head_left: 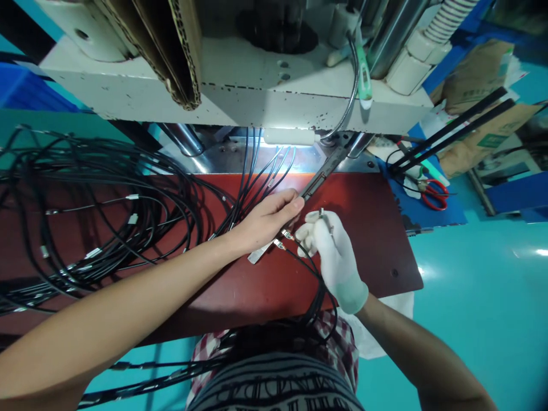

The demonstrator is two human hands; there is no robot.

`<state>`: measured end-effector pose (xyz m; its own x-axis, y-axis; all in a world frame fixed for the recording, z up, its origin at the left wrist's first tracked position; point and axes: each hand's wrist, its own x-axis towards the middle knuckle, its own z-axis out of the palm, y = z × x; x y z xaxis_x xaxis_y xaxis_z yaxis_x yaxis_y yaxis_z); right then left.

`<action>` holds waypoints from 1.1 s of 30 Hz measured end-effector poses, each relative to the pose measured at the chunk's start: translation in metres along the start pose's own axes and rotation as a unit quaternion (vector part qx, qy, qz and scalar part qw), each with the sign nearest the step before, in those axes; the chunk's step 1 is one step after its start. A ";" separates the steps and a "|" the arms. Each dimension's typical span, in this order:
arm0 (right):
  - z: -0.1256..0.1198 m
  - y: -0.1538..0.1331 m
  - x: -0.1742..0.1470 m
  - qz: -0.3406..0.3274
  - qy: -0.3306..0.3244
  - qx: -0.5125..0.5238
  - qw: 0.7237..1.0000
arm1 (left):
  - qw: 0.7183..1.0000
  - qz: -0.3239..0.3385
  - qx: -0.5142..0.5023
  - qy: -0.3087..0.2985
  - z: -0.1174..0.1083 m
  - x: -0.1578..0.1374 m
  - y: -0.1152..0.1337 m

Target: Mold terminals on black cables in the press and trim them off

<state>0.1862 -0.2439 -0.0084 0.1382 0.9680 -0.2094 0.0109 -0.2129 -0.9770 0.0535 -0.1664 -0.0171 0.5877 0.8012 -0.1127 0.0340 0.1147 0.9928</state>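
My left hand (274, 220), bare, is closed around a long narrow metal bar (321, 178) with slots along it. The bar slants over the red-brown work board, its pale lower end (258, 255) showing below my wrist. Two cable connectors (279, 244) with shiny metal ends sit at the bar just under my left hand, and black cables (317, 285) run from them towards my lap. To the right, my right hand (336, 257) wears a white glove. Its fingers are curled around a small metal piece (322, 213), mostly hidden by the glove, close to the connectors.
Coiled black cables (107, 217) cover the left of the red-brown board (363, 228). Behind stands a press with a pale plate (240, 103), steel posts (184, 140) and a white lamp (291, 137). Red-handled scissors (434, 194) lie at the right; a green-and-white tool (364, 77) hangs on the press.
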 end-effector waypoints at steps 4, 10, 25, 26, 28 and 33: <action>-0.008 0.004 -0.001 0.003 0.002 0.063 0.998 | 0.999 -0.013 -0.043 -0.030 -0.001 0.000 -0.001; -0.028 0.000 0.011 0.092 -0.165 0.116 0.975 | 0.989 -0.034 -0.116 -0.086 -0.004 0.000 -0.006; -0.019 -0.005 0.019 -0.100 -0.169 -0.213 0.957 | 0.993 0.027 0.094 -0.066 0.003 -0.003 -0.002; -0.019 -0.003 0.020 -0.109 -0.171 -0.212 0.956 | 0.988 0.048 0.135 -0.049 0.004 -0.003 -0.002; -0.020 0.001 0.020 -0.132 -0.176 -0.216 0.951 | 0.980 0.070 0.184 -0.027 0.006 -0.004 -0.002; -0.023 -0.002 0.011 -0.103 -0.105 -0.353 0.924 | 0.989 0.049 0.132 -0.042 0.003 -0.001 -0.005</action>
<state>0.2104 -0.2356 -0.0078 -0.1332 0.9863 -0.0970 0.6694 0.0174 -0.7427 0.0555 -0.1699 -0.0216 0.6639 0.7475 -0.0218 0.1762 -0.1280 0.9760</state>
